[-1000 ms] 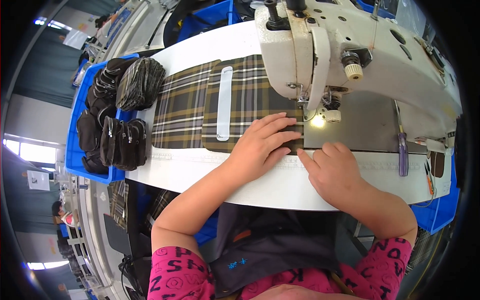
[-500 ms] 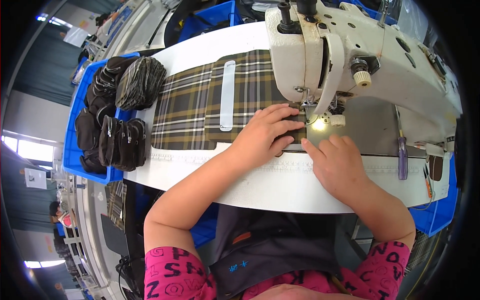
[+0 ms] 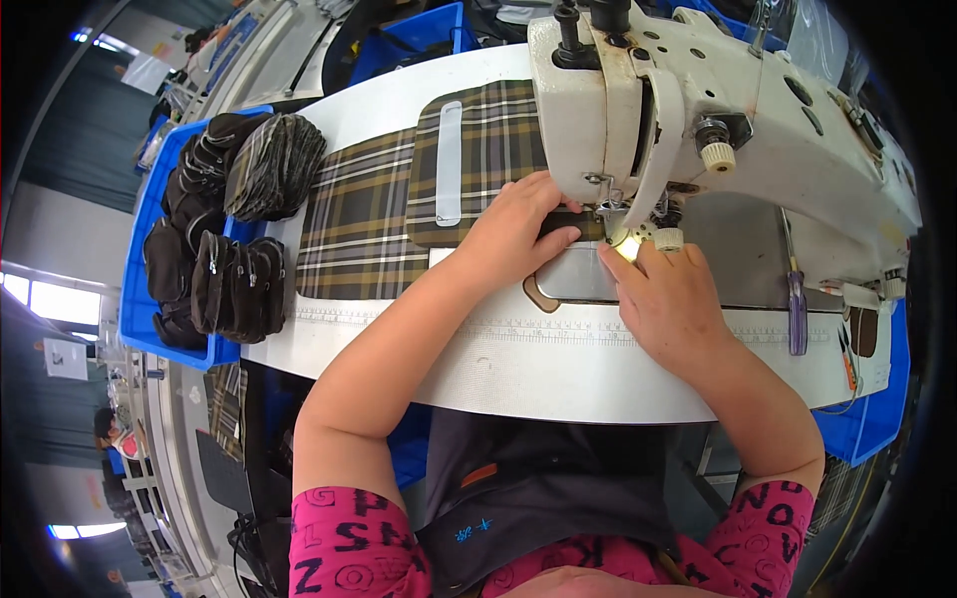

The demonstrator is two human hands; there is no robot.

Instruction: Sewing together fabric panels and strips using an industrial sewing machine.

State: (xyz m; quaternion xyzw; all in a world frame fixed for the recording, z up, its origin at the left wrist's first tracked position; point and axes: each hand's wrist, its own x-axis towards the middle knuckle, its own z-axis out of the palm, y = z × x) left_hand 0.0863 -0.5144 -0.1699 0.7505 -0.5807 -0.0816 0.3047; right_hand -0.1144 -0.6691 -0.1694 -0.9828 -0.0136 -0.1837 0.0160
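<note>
Because flat cloth could slide, the left hand seems to press the plaid piece down, just left of the sewing machine. Its fingers lie close together, with the thumb apart, and it seems to pinch nothing. The plaid piece reaches under the machine, and a pale strip lies on it. Another plaid cloth sits farther left. The right hand is in front of the machine, one finger pointing at the cloth's corner, maybe to keep it straight. Its other fingers bend; I cannot tell if they pinch anything. Far left of the machine, a blue bin is heaped with dark zip pouches, probably kept there for easy reach.
</note>
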